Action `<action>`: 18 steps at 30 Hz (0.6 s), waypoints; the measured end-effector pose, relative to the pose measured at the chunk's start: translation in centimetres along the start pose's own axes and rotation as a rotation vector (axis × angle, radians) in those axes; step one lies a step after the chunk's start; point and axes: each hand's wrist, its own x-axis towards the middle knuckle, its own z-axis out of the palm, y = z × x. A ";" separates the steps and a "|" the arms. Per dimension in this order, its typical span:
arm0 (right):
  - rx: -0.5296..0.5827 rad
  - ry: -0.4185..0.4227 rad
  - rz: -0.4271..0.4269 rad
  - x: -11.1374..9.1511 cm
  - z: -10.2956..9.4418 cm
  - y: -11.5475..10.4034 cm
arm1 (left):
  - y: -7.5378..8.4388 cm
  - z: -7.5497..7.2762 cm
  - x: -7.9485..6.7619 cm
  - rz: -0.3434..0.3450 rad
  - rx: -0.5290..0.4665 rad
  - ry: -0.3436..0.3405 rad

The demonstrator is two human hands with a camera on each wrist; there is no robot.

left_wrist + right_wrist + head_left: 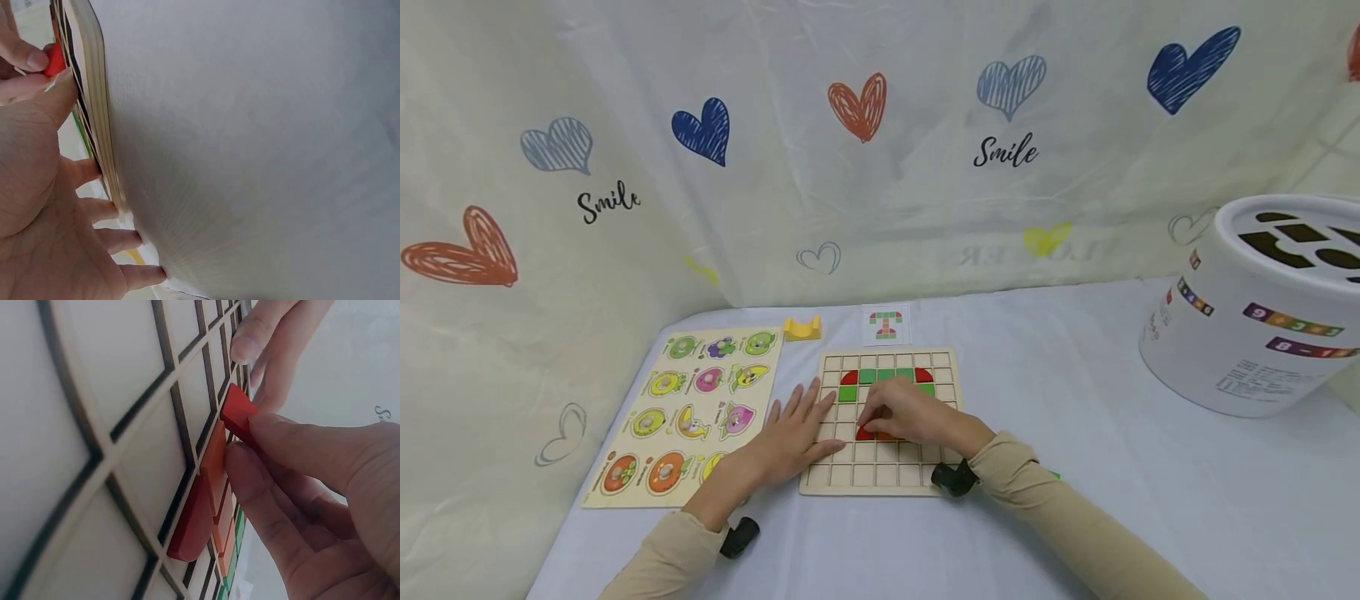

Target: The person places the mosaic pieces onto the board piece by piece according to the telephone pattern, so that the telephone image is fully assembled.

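A square wooden grid board [880, 477] lies on the white-covered table. Red corner tiles and several green tiles form a row near its far side, with orange tiles nearer the middle. Between thumb and index finger, my right hand [910, 410] pinches a red tile [236, 407] with a curved side, right at the grid. Beside it in the right wrist view are an orange tile [214, 464] and another red tile [192, 520], set in the grid. My left hand [786, 440] rests at the board's left edge, fingers spread and thumb on the board.
Left of the grid board lies a fruit picture puzzle [715, 442]. Behind stand a small yellow holder [802, 330] and a pattern card [886, 325]. A large white bucket [1240, 350] with a slotted lid is at the right. A green piece [1056, 476] peeks out by my right forearm.
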 end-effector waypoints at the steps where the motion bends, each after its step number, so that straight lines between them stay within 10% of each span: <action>1: -0.003 -0.008 0.006 0.1 0.0 0.0 | 0.0 0.0 0.0 0.000 -0.003 0.001; 18: -0.122 -0.046 -0.026 0.4 0.1 -0.7 | 0.4 -0.4 -0.2 -0.026 0.018 -0.025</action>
